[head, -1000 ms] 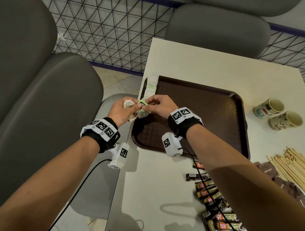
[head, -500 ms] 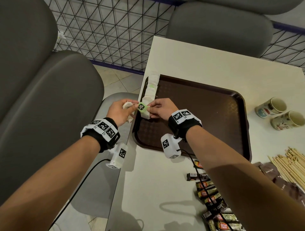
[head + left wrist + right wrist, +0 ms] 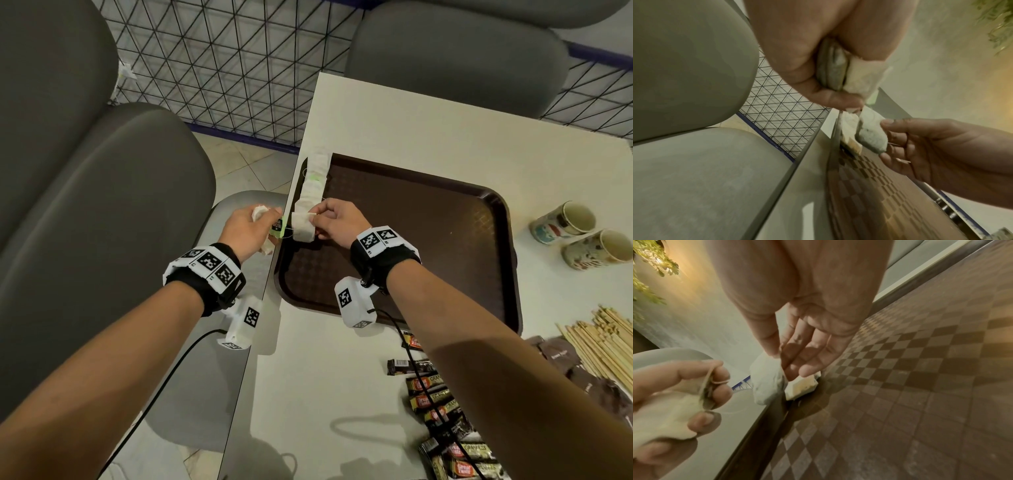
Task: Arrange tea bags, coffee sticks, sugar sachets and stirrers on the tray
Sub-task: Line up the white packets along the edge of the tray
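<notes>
From the head view, a dark brown plastic tray (image 3: pixel 428 246) lies on the white table (image 3: pixel 394 120), with a row of white paper tea bags (image 3: pixel 313 185) laid along its left rim. The right hand (image 3: pixel 337 222) pinches the nearest white tea bag (image 3: pixel 303 231) at the near end of that row. The left hand (image 3: pixel 248 228), just off the table edge, grips a small bunch of tea bags (image 3: pixel 258 214) and a green paper tag (image 3: pixel 277 228). A thin string runs between the two hands. Two patterned paper cups (image 3: pixel 582 236) lie on their sides to the right of the tray. Pale wooden stirrers (image 3: pixel 609 339), brown sachets (image 3: pixel 561 356) and black-and-orange coffee sticks (image 3: pixel 431 394) lie near the right forearm, which hides part of them.

In the left wrist view, the left hand (image 3: pixel 807 65) has its fingers curled round the bunch of tea bags (image 3: pixel 838 71), while the fingers of the right hand (image 3: pixel 941 146) hold one bag (image 3: pixel 871 131) above the tray's rim (image 3: pixel 833 142).

In the right wrist view, thumb and fingers of the right hand (image 3: pixel 807 329) close on the tea bag (image 3: pixel 768 378) over the tray's edge (image 3: pixel 764 426); the left hand (image 3: pixel 674 394) has string looped over a fingertip.

Half a second earlier the hands were nearly touching at the tag; now they are drawn apart, with the bag lying on the tray's rim.
</notes>
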Tool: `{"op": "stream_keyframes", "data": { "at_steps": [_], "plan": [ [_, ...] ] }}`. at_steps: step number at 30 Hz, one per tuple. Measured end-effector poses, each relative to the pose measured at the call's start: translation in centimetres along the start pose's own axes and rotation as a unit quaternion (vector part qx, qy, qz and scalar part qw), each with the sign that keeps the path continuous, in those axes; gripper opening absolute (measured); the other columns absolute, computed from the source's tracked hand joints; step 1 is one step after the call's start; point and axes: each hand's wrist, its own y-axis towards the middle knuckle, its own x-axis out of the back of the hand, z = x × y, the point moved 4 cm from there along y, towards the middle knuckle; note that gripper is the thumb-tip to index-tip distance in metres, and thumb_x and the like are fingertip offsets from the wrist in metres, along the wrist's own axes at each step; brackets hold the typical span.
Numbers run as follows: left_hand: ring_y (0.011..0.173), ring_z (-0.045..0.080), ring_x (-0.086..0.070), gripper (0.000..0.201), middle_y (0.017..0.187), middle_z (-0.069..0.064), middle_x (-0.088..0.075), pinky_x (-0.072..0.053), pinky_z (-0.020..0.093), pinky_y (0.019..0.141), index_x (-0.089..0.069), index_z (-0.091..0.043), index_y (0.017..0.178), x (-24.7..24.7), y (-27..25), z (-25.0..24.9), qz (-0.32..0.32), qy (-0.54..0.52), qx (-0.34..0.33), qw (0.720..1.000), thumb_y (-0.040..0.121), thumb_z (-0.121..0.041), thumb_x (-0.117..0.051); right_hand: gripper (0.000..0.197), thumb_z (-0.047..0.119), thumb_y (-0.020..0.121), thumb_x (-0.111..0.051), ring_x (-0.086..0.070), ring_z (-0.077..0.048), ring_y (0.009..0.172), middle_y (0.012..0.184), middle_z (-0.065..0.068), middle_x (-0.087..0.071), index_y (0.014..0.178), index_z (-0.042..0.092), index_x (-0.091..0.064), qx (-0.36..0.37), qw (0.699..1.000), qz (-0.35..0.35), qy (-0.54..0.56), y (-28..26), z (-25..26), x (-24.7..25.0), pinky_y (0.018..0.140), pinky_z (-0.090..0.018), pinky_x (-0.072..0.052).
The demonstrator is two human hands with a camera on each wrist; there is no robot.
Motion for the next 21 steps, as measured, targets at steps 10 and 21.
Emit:
{"op": "stream_keyframes", "data": {
  "at_steps": [10,21],
  "plan": [
    [0.040,0.006,-0.054,0.023,0.061,0.005,-0.056,-0.047,0.028,0.050,-0.058,-0.011,0.073,0.6,-0.6,0.3,-0.019,-0.033,0.024,0.999,0.089,-0.027,-0.063,0.017,-0.003,0.088,-0.058,-0.056,-0.008,0.070,0.070,0.002,-0.048,0.093,0.012,-0.060,-0.017,0.999,-0.035,-0.018,0.0,-0.6,-0.3,0.068,-0.022,-0.058],
    [0.043,0.007,-0.055,0.019,0.064,0.004,-0.056,-0.049,0.030,0.055,-0.060,-0.014,0.073,1.1,-0.4,1.1,-0.028,-0.050,0.043,0.997,0.087,-0.025,-0.066,0.017,-0.005,0.084,-0.062,-0.056,-0.010,0.064,0.069,0.002,-0.052,0.095,0.007,-0.067,-0.017,0.995,-0.082,-0.049,1.0,-0.7,-0.8,0.074,-0.028,-0.059]
  ]
}}
